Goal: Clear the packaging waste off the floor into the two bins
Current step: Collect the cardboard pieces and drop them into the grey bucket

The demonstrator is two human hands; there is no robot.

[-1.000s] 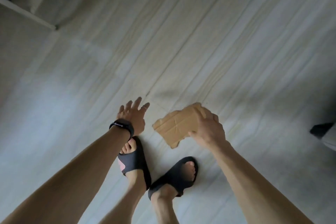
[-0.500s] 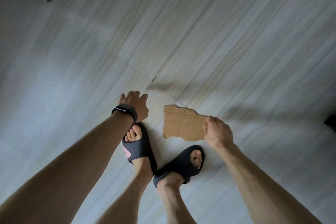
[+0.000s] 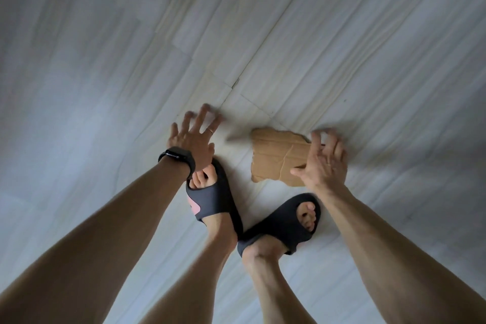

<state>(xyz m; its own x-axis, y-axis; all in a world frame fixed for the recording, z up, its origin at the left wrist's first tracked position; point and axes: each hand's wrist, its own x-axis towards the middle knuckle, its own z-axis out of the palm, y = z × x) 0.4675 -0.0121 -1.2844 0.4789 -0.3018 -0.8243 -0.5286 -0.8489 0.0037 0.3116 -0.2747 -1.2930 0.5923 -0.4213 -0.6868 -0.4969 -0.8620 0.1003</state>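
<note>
1. Since half a second ago the right hand point(image 3: 322, 163) has let go of the cardboard scrap point(image 3: 276, 158) and its fingers have spread; the left hand point(image 3: 193, 139) has opened wider too.
2. Left hand: fingers splayed above the floor point(image 3: 105, 73), holding nothing, a black wristband point(image 3: 177, 156) on the wrist. It sits just above the left slide sandal point(image 3: 213, 197), apart from the scrap.
3. Cardboard scrap: flat on the floor between the two hands, just ahead of the feet. It is brown, thin, creased, with torn, ragged edges; its long axis runs roughly left to right.
4. Right hand: its grip is spread and loose, pinching nothing. It overlaps the scrap's right end in view; whether it touches the scrap I cannot tell. This hand is clearly nearer, so a regrasp likely falls to it, closing leftward over that right edge.
5. Floor: pale planks with wood grain. No bin is in view.
</note>
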